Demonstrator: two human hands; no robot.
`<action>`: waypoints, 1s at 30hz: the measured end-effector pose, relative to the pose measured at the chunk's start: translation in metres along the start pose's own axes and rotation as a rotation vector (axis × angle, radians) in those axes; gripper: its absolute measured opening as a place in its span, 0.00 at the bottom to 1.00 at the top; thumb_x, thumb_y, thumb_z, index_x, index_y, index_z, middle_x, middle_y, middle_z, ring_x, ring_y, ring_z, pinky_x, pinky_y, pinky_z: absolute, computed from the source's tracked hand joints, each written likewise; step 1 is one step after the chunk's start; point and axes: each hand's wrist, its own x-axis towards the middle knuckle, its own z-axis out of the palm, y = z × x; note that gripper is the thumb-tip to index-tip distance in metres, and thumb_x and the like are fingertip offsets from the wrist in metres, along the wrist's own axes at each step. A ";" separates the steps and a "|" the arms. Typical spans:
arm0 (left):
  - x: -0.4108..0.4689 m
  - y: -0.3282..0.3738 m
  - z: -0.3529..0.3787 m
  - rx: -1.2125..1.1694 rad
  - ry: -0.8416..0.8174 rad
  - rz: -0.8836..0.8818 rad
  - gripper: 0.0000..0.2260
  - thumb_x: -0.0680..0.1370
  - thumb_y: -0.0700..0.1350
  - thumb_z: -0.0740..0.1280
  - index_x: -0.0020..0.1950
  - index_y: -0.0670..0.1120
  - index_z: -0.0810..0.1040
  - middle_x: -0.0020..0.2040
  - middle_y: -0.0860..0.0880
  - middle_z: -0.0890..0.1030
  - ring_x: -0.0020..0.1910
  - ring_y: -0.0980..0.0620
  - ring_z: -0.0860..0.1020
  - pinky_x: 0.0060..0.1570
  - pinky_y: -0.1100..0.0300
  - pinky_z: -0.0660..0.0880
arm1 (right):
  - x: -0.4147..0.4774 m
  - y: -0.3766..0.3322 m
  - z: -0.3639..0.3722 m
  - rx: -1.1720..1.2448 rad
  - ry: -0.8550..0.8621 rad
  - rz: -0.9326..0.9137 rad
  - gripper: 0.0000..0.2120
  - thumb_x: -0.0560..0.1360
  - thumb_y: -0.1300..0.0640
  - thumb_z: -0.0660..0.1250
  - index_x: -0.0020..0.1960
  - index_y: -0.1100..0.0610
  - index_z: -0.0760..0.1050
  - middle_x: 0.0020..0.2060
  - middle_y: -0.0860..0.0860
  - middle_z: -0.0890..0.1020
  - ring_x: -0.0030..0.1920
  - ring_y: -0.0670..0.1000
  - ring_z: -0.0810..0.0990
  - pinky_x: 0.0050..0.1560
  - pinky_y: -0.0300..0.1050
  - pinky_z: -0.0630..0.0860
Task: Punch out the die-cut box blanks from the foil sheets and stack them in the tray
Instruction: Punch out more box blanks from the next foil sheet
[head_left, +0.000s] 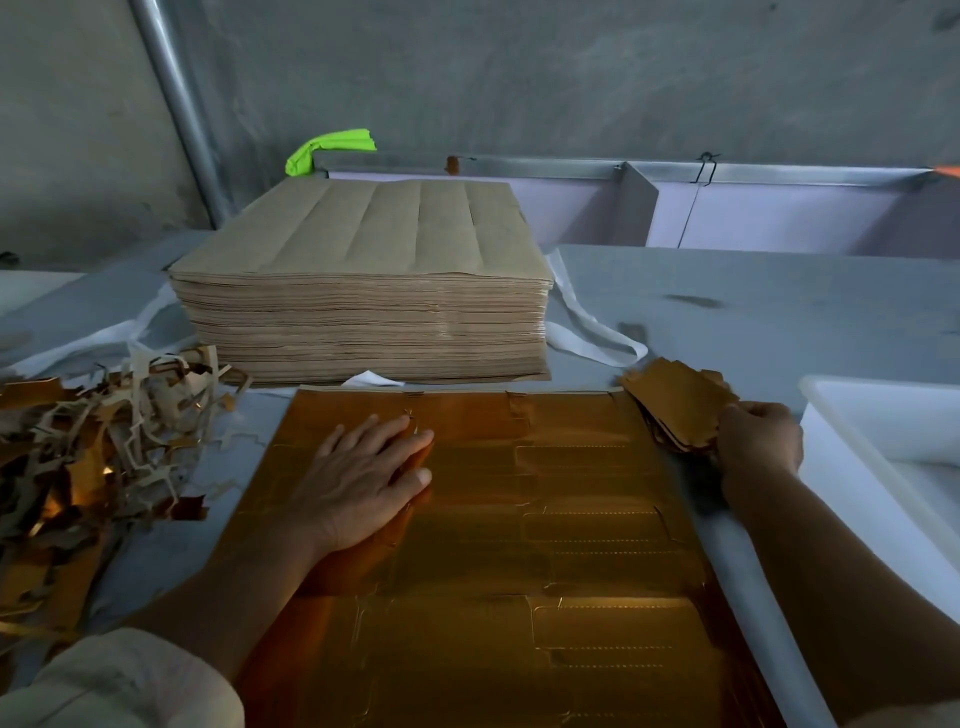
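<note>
At 3 o'clock of the sheet (519, 545), right hand (759, 441) grips blanks (675, 410) (beside tray (852, 499)); left hand (363, 480) presses flat.

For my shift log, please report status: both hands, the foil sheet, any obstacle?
Left hand flat on foil sheet. Right hand grips punched blanks beside white tray. Scrap pile lies left, not in the way.

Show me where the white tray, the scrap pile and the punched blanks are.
white tray (831, 457), head view, left wall.
scrap pile (93, 457), head view, middle of heap.
punched blanks (675, 400), head view, top gold face.
</note>
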 end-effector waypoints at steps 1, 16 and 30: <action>0.000 0.000 0.000 0.006 0.000 -0.001 0.27 0.79 0.70 0.41 0.78 0.67 0.46 0.81 0.58 0.46 0.80 0.53 0.42 0.76 0.49 0.40 | 0.000 0.001 0.000 -0.023 -0.013 0.017 0.12 0.76 0.62 0.57 0.55 0.61 0.76 0.45 0.59 0.79 0.44 0.61 0.79 0.40 0.50 0.74; -0.003 0.002 -0.002 0.007 0.004 -0.007 0.31 0.77 0.72 0.45 0.78 0.66 0.46 0.81 0.58 0.46 0.80 0.52 0.43 0.76 0.48 0.41 | -0.006 -0.002 -0.010 -0.347 -0.038 -0.090 0.15 0.77 0.60 0.61 0.59 0.66 0.75 0.58 0.64 0.77 0.51 0.65 0.79 0.50 0.56 0.77; -0.005 0.005 -0.007 -0.021 0.009 -0.007 0.24 0.83 0.63 0.47 0.79 0.66 0.48 0.81 0.58 0.47 0.80 0.52 0.43 0.77 0.49 0.40 | -0.118 -0.028 0.021 -0.663 -0.812 -0.866 0.18 0.78 0.40 0.62 0.66 0.44 0.71 0.62 0.46 0.70 0.57 0.47 0.74 0.55 0.46 0.77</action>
